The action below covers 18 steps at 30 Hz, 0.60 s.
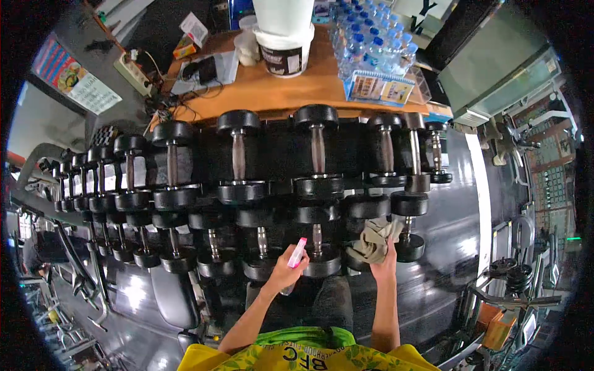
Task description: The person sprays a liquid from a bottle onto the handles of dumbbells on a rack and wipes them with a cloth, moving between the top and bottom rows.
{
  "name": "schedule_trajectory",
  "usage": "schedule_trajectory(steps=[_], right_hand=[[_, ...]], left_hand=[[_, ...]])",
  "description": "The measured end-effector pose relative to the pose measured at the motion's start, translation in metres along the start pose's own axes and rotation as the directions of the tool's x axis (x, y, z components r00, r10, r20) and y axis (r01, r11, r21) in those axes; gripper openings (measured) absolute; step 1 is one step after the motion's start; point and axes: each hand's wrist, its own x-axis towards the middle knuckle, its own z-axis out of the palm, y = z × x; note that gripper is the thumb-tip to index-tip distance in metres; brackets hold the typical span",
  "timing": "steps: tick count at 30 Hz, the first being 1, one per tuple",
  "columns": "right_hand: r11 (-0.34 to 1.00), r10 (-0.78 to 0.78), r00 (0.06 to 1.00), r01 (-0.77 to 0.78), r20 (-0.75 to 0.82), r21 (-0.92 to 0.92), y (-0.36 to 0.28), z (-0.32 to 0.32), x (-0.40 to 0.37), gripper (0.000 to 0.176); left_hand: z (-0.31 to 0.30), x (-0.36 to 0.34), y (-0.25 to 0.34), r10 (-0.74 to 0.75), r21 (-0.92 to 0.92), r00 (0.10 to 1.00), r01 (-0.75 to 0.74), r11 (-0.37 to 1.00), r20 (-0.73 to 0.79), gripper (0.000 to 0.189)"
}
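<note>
I see my left hand (284, 270) wrapped round a pink spray bottle (297, 251), low middle, my right hand (388, 256) pinching a tan cloth (373, 239) on a black dumbbell (367, 206), just right

Pink-capped spray bottle (296, 253), crumpled olive cloth (373, 241)

Pink spray bottle (297, 252); olive cloth (373, 240); black dumbbells (317, 151).

Left hand (286, 267) grips pink-capped spray bottle (295, 256), lower center, aimed at lower-row dumbbell (318, 240). Right hand (387, 256) presses olive cloth (373, 240) on the next dumbbell (405, 226) to its right. Dumbbell rack (278, 151) spans mid-frame. Wooden counter (272, 89) at top holds white bucket (283, 52) and water bottles (365, 40).
</note>
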Motion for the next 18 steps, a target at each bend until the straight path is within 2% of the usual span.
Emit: schedule_trajectory(steps=[2, 3, 4, 5, 6, 7, 8, 9, 10, 11, 12, 13, 15, 16, 17, 18], right_hand=[[1.000, 0.000, 1.000, 0.000, 0.001, 0.017, 0.003, -0.008, 0.006, 0.042], [1.000, -0.008, 1.000, 0.008, 0.004, 0.012, 0.002, -0.006, 0.005, 0.043], [1.000, -0.015, 1.000, 0.015, 0.008, 0.006, 0.001, -0.008, 0.007, 0.044], [0.974, -0.111, 0.986, 0.132, 0.121, -0.182, 0.004, -0.016, 0.012, 0.045], [0.976, -0.100, 0.988, 0.120, 0.119, -0.182, 0.005, -0.023, 0.019, 0.045], [0.992, -0.067, 0.993, 0.076, 0.092, -0.101, 0.003, -0.031, 0.024, 0.043], [0.999, -0.036, 0.997, 0.037, 0.067, -0.018, 0.000, -0.031, 0.026, 0.041], [0.756, -0.226, 0.951, 0.308, 0.211, -0.578, 0.005, -0.045, 0.029, 0.040], [0.758, -0.224, 0.952, 0.304, 0.207, -0.577, 0.011, -0.057, 0.039, 0.040], [0.262, -0.308, 0.905, 0.378, 0.294, -0.888, 0.017, -0.069, 0.048, 0.039], [-0.324, -0.318, 0.854, 0.311, 0.413, -0.893, 0.019, -0.061, 0.049, 0.038], [0.575, -0.411, 0.895, 0.109, -0.171, -0.811, 0.038, -0.046, 0.063, 0.034], [0.204, -0.454, 0.845, 0.409, 0.284, -0.889, 0.050, -0.030, 0.080, 0.032], [0.335, -0.422, 0.883, 0.363, 0.206, -0.869, 0.069, -0.025, 0.092, 0.019], [0.328, -0.386, 0.903, 0.323, 0.187, -0.888, 0.091, -0.034, 0.116, 0.011], [0.192, -0.233, 0.916, 0.374, 0.328, -0.907, 0.103, -0.026, 0.122, 0.021]], left_hand=[[0.003, 0.012, -0.006, -0.179, 0.014, 0.980, 0.181, 0.983, -0.090, 0.015], [0.005, 0.018, -0.013, -0.024, 0.183, 0.990, 0.049, 0.982, -0.139, 0.018], [0.006, 0.022, -0.019, -0.008, 0.228, 0.991, 0.038, 0.973, -0.131, 0.021], [0.010, 0.026, -0.016, 0.024, 0.292, 0.989, 0.020, 0.956, -0.146, 0.022], [0.013, 0.030, -0.013, 0.055, 0.354, 0.986, 0.003, 0.935, -0.155, 0.023], [0.015, 0.032, -0.014, 0.048, 0.355, 0.986, 0.012, 0.935, -0.158, 0.023], [0.017, 0.034, -0.015, -0.045, 0.320, 0.986, 0.095, 0.943, -0.159, 0.023], [0.019, 0.036, -0.015, -0.137, 0.285, 0.978, 0.177, 0.942, -0.157, 0.024], [0.021, 0.038, -0.014, -0.141, 0.287, 0.978, 0.181, 0.941, -0.156, 0.024], [0.024, 0.040, -0.012, -0.133, 0.300, 0.977, 0.179, 0.937, -0.169, 0.024], [0.025, 0.041, -0.010, -0.125, 0.313, 0.975, 0.178, 0.933, -0.181, 0.024], [0.026, 0.041, -0.008, -0.130, 0.315, 0.975, 0.182, 0.932, -0.180, 0.024], [0.028, 0.042, -0.008, -0.101, 0.262, 0.976, 0.151, 0.953, -0.194, 0.023], [0.028, 0.041, -0.010, -0.106, 0.264, 0.976, 0.155, 0.952, -0.191, 0.023], [0.026, 0.039, -0.012, -0.048, 0.274, 0.982, 0.098, 0.957, -0.182, 0.019], [0.024, 0.038, -0.014, 0.010, 0.285, 0.985, 0.040, 0.958, -0.172, 0.016]])
